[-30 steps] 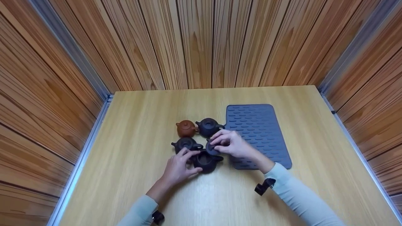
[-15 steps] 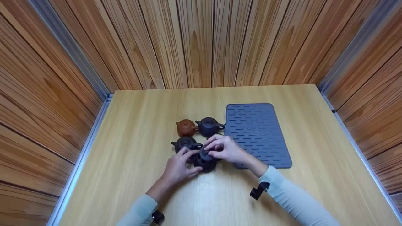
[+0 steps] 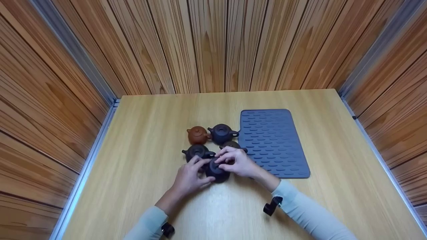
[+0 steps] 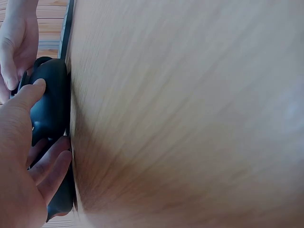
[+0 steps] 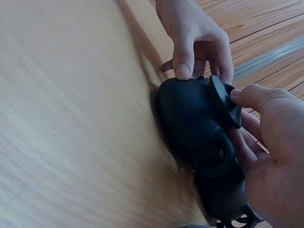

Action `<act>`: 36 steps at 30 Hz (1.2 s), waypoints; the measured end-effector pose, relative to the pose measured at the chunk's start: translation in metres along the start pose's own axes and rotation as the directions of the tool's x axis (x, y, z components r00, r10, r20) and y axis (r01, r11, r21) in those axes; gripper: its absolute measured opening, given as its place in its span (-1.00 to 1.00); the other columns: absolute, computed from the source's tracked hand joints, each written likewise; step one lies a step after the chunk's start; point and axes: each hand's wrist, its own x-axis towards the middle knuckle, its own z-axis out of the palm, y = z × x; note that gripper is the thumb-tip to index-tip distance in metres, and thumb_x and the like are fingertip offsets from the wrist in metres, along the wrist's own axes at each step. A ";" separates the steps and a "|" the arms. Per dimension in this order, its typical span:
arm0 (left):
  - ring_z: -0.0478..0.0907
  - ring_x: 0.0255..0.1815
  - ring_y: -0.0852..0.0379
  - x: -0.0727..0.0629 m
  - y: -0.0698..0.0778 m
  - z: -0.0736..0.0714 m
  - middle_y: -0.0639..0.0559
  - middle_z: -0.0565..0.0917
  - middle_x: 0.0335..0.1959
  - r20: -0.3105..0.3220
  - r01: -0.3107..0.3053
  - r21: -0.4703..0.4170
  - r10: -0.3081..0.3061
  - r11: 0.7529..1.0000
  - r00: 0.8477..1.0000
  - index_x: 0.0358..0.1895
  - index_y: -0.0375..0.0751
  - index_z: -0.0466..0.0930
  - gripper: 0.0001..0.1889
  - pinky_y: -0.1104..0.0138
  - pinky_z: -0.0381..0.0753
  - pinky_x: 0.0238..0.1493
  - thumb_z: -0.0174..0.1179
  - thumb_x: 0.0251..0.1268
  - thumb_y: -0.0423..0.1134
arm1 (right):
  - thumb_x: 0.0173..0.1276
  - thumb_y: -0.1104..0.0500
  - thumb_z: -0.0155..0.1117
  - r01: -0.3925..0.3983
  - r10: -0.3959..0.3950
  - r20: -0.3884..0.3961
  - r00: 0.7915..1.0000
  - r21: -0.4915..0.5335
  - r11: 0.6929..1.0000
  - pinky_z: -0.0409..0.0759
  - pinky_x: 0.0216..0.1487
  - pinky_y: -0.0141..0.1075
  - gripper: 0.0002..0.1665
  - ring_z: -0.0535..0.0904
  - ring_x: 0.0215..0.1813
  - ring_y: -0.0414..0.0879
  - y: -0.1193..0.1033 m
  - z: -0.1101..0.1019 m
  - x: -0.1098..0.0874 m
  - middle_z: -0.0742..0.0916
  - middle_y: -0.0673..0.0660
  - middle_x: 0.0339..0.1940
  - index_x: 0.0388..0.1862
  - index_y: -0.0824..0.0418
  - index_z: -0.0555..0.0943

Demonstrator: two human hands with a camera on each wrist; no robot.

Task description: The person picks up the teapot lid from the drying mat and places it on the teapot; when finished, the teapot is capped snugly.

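A black teapot [image 3: 217,176] stands on the table nearest the person, its handle [image 5: 228,154] showing in the right wrist view. My left hand [image 3: 189,177] holds its body from the left, thumb at the near side and fingers at the far side. My right hand [image 3: 237,162] pinches the knob of the teapot's round black lid [image 5: 222,100] from above. The lid lies over the pot's mouth, slightly tilted, with a narrow gap showing along part of its edge in the right wrist view.
Close behind stand another black teapot [image 3: 197,151], a reddish-brown teapot [image 3: 197,135], a dark teapot [image 3: 222,133] and a dark brownish teapot [image 3: 231,144] partly hidden by the right hand. A grey ridged mat [image 3: 273,143] lies to the right. Wood-panelled walls [image 3: 213,46] surround the table.
My right hand has carried the lid left and toward the person, from beside the pot to over its mouth, uncovering the brownish teapot behind. My left hand has stayed on the pot.
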 end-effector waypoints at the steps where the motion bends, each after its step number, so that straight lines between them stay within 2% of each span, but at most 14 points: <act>1: 0.41 -0.37 0.29 0.000 0.000 0.000 0.05 0.71 0.02 -0.005 -0.007 0.004 0.007 1.000 1.000 0.37 0.03 0.78 -0.35 0.36 0.46 -0.23 0.71 0.22 0.09 | 0.48 0.29 0.56 0.006 -0.006 -0.003 1.000 -0.001 1.000 0.70 0.25 -0.39 -0.80 0.75 0.31 0.19 0.001 0.001 0.000 0.84 0.27 0.23 0.03 0.21 0.93; 8: 0.37 -0.41 0.34 0.000 0.000 0.000 0.07 0.71 0.00 -0.015 -0.025 0.012 0.025 1.000 1.000 0.36 0.04 0.78 -0.35 0.38 0.44 -0.26 0.72 0.20 0.08 | 0.47 0.29 0.57 0.026 -0.026 -0.012 1.000 -0.041 0.999 0.68 0.33 -0.37 -0.80 0.75 0.31 0.19 0.003 0.003 0.000 0.85 0.26 0.22 0.02 0.20 0.93; 14: 0.36 -0.40 0.35 0.000 0.000 -0.001 0.09 0.71 0.01 -0.009 -0.021 0.009 0.021 1.000 1.000 0.37 0.04 0.78 -0.34 0.39 0.43 -0.24 0.72 0.21 0.08 | 0.47 0.26 0.58 0.036 -0.038 -0.019 0.999 -0.109 0.993 0.63 0.43 -0.27 -0.79 0.76 0.33 0.19 0.004 0.002 -0.001 0.87 0.21 0.21 0.03 0.15 0.93; 23: 0.42 -0.34 0.31 -0.001 -0.001 0.001 0.08 0.72 0.01 -0.022 -0.025 0.014 0.025 1.000 0.999 0.37 0.01 0.78 -0.33 0.40 0.45 -0.21 0.72 0.21 0.10 | 0.46 0.22 0.58 0.037 -0.036 0.015 0.999 -0.159 0.987 0.61 0.48 -0.11 -0.75 0.73 0.37 0.19 0.002 -0.001 -0.002 0.88 0.17 0.25 0.09 0.11 0.91; 30: 0.52 -0.33 0.25 -0.001 -0.002 0.002 0.06 0.74 0.01 -0.039 -0.036 0.006 0.036 0.999 0.999 0.35 0.00 0.79 -0.34 0.40 0.48 -0.20 0.73 0.19 0.09 | 0.46 0.20 0.58 0.005 0.003 0.046 0.999 -0.171 0.985 0.62 0.39 -0.20 -0.70 0.71 0.39 0.17 0.001 -0.004 -0.002 0.87 0.14 0.31 0.14 0.09 0.90; 36: 0.47 -0.30 0.26 0.000 -0.001 0.002 0.07 0.75 0.02 -0.042 -0.036 0.009 0.036 0.999 0.998 0.33 0.00 0.79 -0.34 0.40 0.47 -0.20 0.74 0.17 0.07 | 0.48 0.20 0.56 -0.003 0.013 0.057 0.998 -0.177 0.984 0.65 0.38 -0.19 -0.64 0.71 0.41 0.18 0.001 -0.005 -0.001 0.86 0.16 0.33 0.22 0.11 0.88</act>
